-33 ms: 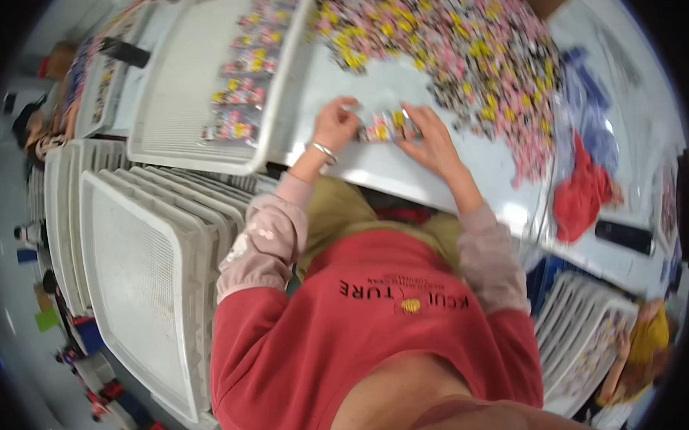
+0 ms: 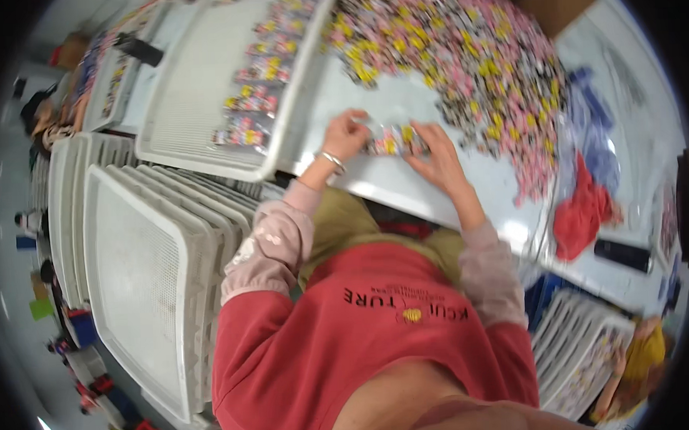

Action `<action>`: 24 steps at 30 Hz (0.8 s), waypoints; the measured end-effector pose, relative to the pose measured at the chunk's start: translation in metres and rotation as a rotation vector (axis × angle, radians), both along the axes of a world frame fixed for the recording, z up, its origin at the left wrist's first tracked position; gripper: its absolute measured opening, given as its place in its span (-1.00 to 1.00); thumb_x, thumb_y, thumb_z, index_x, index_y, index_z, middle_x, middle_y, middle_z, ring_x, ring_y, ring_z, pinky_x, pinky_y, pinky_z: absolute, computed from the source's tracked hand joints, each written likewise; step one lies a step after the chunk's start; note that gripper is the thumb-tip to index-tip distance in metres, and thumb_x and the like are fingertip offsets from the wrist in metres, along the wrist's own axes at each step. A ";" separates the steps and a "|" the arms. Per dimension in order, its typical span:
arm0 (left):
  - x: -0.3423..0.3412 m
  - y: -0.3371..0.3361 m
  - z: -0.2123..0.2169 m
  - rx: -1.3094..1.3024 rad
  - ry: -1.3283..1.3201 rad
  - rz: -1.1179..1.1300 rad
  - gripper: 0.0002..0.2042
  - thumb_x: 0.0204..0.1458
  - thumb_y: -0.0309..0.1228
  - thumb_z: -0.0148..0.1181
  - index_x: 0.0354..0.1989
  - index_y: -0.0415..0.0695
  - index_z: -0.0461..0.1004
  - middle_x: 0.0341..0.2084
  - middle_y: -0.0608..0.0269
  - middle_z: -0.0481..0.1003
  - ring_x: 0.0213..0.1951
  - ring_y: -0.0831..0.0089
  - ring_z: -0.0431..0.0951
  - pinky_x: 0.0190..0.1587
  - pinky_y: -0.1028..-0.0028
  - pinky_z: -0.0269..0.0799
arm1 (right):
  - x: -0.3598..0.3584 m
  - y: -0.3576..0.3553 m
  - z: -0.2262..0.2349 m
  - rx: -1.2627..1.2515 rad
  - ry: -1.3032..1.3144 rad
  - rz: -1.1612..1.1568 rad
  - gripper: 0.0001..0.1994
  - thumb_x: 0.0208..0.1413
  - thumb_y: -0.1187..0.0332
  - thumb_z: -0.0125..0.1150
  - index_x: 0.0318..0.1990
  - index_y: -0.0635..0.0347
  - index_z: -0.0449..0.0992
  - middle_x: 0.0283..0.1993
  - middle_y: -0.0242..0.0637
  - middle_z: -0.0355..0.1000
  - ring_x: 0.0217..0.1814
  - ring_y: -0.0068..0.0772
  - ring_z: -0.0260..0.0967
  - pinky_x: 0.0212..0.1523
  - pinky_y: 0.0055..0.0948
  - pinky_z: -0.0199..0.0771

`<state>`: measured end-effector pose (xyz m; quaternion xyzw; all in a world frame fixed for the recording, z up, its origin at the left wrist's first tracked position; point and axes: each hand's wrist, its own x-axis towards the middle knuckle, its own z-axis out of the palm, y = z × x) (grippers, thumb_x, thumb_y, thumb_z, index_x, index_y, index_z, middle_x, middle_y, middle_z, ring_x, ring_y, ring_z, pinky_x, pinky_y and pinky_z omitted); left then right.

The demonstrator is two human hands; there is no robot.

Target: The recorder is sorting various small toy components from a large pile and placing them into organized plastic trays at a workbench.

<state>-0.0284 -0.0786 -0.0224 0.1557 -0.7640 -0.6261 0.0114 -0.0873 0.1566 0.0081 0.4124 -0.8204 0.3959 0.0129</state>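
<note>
Over the near edge of the white table (image 2: 310,132), a small clear plastic bag (image 2: 391,141) of pink, yellow and dark pieces is stretched between my hands. My left hand (image 2: 347,134), with a bracelet at the wrist, pinches the bag's left end. At its right end, my right hand (image 2: 436,156) grips with thumb and fingers. Beyond them spreads a heap of small loose pieces (image 2: 460,48) in pink, yellow, black and white. To the left, several filled bags (image 2: 251,100) lie in a row along the right side of a white perforated tray (image 2: 186,99).
Stacked white trays (image 2: 143,277) stand at my left, and more trays (image 2: 581,351) at lower right. On the table's right lie a red cloth (image 2: 579,216), a dark phone (image 2: 623,254) and blue plastic (image 2: 594,119). A cardboard box (image 2: 547,2) sits at the back. Other people are at both sides.
The whole view has shifted a little, so the table and trays appear slightly lower. Both hands keep their hold on the bag.
</note>
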 end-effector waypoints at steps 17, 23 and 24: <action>-0.087 0.020 0.086 1.406 0.339 0.339 -0.81 0.18 -0.37 -0.06 -0.07 -0.11 0.31 -0.13 0.14 0.44 -0.07 0.18 0.46 0.01 0.15 0.41 | -0.099 -0.082 0.102 -0.064 -0.006 -0.166 -0.59 -0.17 0.41 0.34 -0.08 0.25 0.47 -0.17 -0.21 0.38 -0.23 -0.35 0.37 -0.24 -0.46 0.39; -0.144 -0.104 0.129 1.284 0.485 0.345 -0.69 0.17 -0.49 -0.19 0.05 -0.35 0.23 -0.02 -0.13 0.38 0.01 0.03 0.44 0.10 0.11 0.41 | -0.129 -0.149 0.123 -0.293 0.199 -0.190 -0.43 -0.18 0.32 0.43 0.05 0.23 0.39 -0.08 -0.20 0.36 -0.09 -0.33 0.33 -0.13 -0.44 0.35; -0.151 -0.134 0.137 1.155 0.485 0.467 -0.71 0.18 -0.50 -0.22 0.04 -0.35 0.24 -0.01 -0.12 0.37 0.02 0.00 0.43 0.07 0.09 0.42 | -0.132 -0.152 0.119 -0.314 0.229 -0.172 -0.49 -0.14 0.38 0.39 0.03 0.26 0.40 -0.14 -0.24 0.38 -0.18 -0.39 0.35 -0.19 -0.45 0.37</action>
